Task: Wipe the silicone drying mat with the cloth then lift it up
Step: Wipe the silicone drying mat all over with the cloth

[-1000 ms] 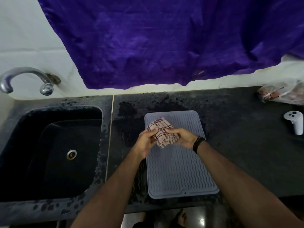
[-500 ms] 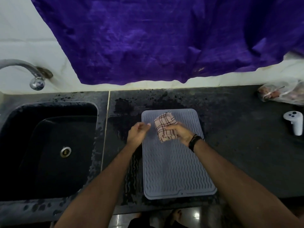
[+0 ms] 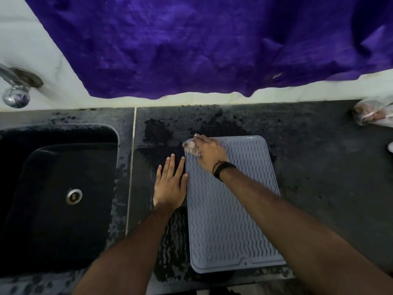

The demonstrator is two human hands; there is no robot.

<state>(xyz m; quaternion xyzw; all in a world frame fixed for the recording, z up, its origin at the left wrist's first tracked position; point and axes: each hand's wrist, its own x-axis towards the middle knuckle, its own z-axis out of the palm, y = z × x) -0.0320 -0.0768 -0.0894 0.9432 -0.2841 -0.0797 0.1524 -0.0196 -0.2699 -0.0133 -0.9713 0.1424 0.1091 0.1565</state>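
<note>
A grey silicone drying mat [image 3: 229, 220] with a wavy ridged surface lies flat on the dark wet counter. My right hand [image 3: 209, 153] presses the checked cloth [image 3: 190, 145] onto the mat's far left corner; the cloth is blurred and mostly hidden under the fingers. Flat on the counter lies my left hand [image 3: 170, 184], fingers spread, with its thumb side touching the mat's left edge. A black band circles my right wrist.
A black sink [image 3: 61, 192] with a metal drain lies to the left, a tap [image 3: 14, 88] above it. A purple cloth [image 3: 212, 45] hangs on the wall behind. A plastic bag [image 3: 372, 113] sits at the far right. The counter's front edge is near the mat's bottom.
My left hand let go of the cloth and came down flat beside the mat. My right hand carried the cloth left to the mat's far left corner.
</note>
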